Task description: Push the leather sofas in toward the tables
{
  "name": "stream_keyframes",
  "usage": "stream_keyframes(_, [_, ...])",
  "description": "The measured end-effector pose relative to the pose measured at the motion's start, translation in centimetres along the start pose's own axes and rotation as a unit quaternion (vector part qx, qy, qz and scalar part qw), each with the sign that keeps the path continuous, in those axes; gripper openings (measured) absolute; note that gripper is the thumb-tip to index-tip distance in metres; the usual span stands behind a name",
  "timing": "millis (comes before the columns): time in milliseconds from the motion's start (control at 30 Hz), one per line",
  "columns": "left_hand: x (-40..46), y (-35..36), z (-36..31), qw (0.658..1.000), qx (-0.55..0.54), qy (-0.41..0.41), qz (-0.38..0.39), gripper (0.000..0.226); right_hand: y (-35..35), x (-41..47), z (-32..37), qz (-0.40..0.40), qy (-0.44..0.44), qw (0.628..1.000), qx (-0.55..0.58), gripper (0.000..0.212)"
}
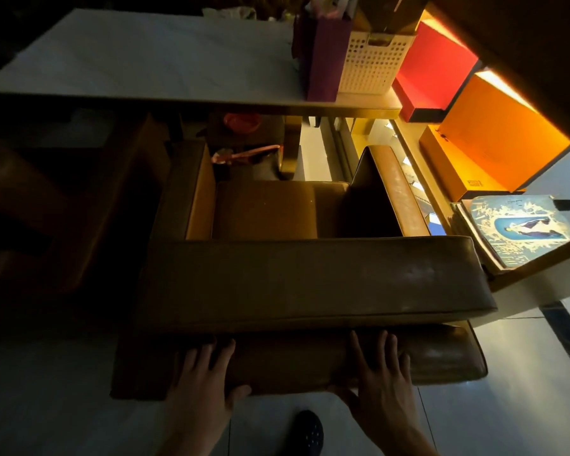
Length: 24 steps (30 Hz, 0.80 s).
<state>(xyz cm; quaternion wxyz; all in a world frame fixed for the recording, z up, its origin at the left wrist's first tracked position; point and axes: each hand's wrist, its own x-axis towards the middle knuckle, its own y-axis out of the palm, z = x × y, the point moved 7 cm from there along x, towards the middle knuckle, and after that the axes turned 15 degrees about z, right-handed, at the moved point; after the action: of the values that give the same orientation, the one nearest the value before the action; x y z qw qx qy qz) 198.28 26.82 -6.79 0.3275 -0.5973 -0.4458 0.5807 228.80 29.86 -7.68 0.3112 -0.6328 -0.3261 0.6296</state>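
Observation:
A brown leather sofa (310, 278) stands in front of me, its seat facing a white table (139, 60) whose near edge overhangs the front of the seat. My left hand (204, 376) lies flat on the lower back of the sofa, fingers spread and thumb under its bottom edge. My right hand (380, 373) presses the same back panel further right, fingers spread too. Neither hand holds anything loose. The room is dim, and the sofa's left side is in shadow.
On the table's right end stand a purple bag (326, 60) and a white perforated basket (372, 64). Red (435, 67) and orange (497, 133) boxes and a stack of record sleeves (520, 228) fill a lit shelf at right. My dark shoe (306, 432) rests on the pale tiled floor.

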Motion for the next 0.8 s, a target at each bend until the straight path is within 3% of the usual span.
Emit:
stream_keyframes(200, [1.8,-0.3,-0.3,1.000,0.012,0.013,-0.024,0.089,-0.9,2.0,-0.2,0.013,-0.006,1.000,-0.003,0.103])
stream_keyframes(800, [16.4,-8.2,-1.6,0.997,-0.066,0.014,-0.040,0.077,-11.8,14.7,1.6,-0.060,-0.045,0.996,-0.037,0.102])
